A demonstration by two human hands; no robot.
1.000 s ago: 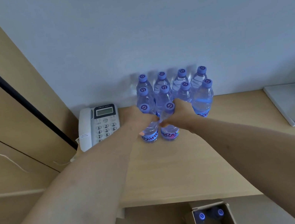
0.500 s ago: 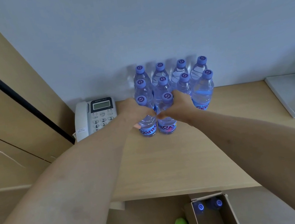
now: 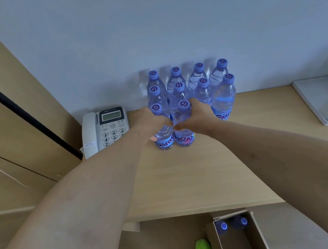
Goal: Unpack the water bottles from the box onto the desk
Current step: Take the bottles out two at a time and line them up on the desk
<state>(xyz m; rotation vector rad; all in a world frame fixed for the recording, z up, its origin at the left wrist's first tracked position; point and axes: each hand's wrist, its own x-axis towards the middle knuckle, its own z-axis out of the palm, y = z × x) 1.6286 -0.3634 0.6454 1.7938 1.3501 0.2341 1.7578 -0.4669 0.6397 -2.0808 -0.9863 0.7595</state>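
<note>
Both hands grip clear ribbed plastic bottles standing upright on the pale wood-grain surface (image 3: 188, 174). The left hand (image 3: 152, 123) wraps around the front-left bottle (image 3: 164, 139); the right hand (image 3: 195, 119) wraps around the front-right bottle (image 3: 185, 138), the two touching side by side. Behind them stand two rows of four like bottles (image 3: 222, 97) with round purple caps. Below the surface edge, an open cardboard box (image 3: 260, 236) holds two more bottles (image 3: 224, 226). A glossy white telephone (image 3: 105, 129) sits to the left.
</note>
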